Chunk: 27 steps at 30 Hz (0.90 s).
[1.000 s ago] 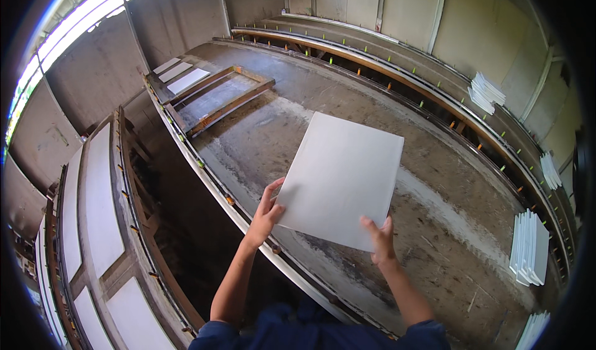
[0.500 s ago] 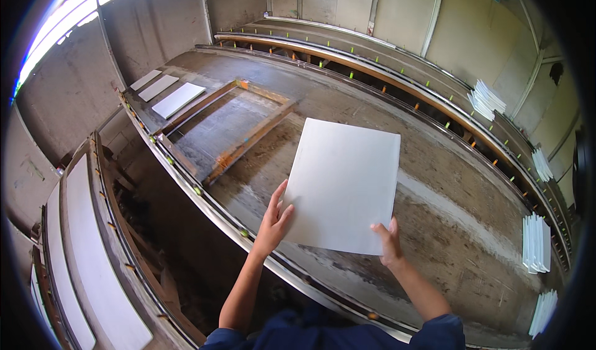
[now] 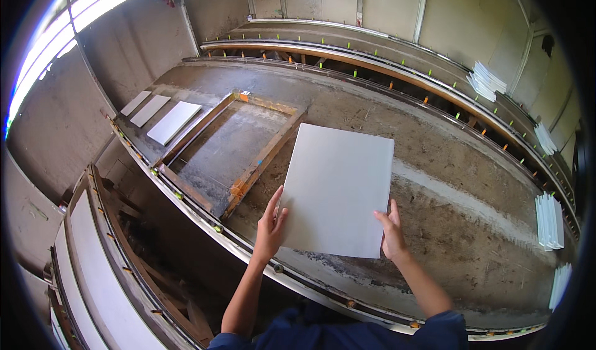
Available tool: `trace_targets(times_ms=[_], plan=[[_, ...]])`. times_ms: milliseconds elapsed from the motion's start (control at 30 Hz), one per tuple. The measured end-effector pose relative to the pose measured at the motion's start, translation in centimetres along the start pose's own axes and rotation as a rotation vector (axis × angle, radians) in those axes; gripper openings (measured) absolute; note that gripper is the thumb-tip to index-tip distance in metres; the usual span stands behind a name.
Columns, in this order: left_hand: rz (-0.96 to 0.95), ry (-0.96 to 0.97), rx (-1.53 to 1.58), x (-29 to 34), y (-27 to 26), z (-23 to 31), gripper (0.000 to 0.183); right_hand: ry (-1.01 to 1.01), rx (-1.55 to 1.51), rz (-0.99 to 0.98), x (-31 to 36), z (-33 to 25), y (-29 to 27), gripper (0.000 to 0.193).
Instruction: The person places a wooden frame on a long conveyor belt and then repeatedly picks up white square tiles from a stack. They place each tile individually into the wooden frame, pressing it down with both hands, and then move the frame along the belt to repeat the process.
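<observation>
Between my two hands is a flat stack of white paper sheets (image 3: 338, 188), or a thin white board; which of these I cannot tell. It is held tilted above the long worktable. My left hand (image 3: 270, 229) grips its left edge, the thumb lying on top. On the lower right edge, my right hand (image 3: 390, 231) grips with its thumb toward the upper face. To the left on the table lies a wooden screen frame (image 3: 264, 157) with orange stains and a see-through mesh.
White rectangular sheets (image 3: 174, 122) lie beyond the frame at the left end of the long brown table (image 3: 459, 251). Fanned white stacks (image 3: 549, 221) stand along the right. A rail with coloured stops (image 3: 279, 268) edges the table. Another table with white strips (image 3: 102, 257) is at lower left.
The view has turned slightly, so the tables and frame shift in the picture. Both hands keep hold of the white sheets, which have moved slightly left in view.
</observation>
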<state>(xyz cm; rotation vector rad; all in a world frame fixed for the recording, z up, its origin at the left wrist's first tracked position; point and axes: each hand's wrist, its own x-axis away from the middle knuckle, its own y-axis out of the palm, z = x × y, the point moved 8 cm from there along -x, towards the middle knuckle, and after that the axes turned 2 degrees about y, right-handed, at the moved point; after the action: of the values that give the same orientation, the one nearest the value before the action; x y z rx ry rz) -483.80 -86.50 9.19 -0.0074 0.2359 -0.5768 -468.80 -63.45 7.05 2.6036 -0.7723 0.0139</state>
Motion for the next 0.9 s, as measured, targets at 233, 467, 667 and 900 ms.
trace_targets(times_ms=[233,467,667,900], plan=[[-0.08,-0.013,-0.056,-3.2,-3.8,-0.3,0.05,-0.072,0.014,0.125,-2.1,1.3,3.2,0.06],[-0.183,0.071,-0.107,-7.5,-12.3,0.3,0.056,-0.165,0.029,0.187,-4.9,2.2,12.0,0.051],[-0.192,0.073,-0.099,-11.0,-20.3,-1.7,0.057,-0.096,0.107,0.295,-7.6,4.8,19.5,0.052],[-0.204,0.024,-0.148,-15.1,-24.9,-2.8,0.059,-0.12,0.112,0.351,-11.5,6.3,24.1,0.045]])
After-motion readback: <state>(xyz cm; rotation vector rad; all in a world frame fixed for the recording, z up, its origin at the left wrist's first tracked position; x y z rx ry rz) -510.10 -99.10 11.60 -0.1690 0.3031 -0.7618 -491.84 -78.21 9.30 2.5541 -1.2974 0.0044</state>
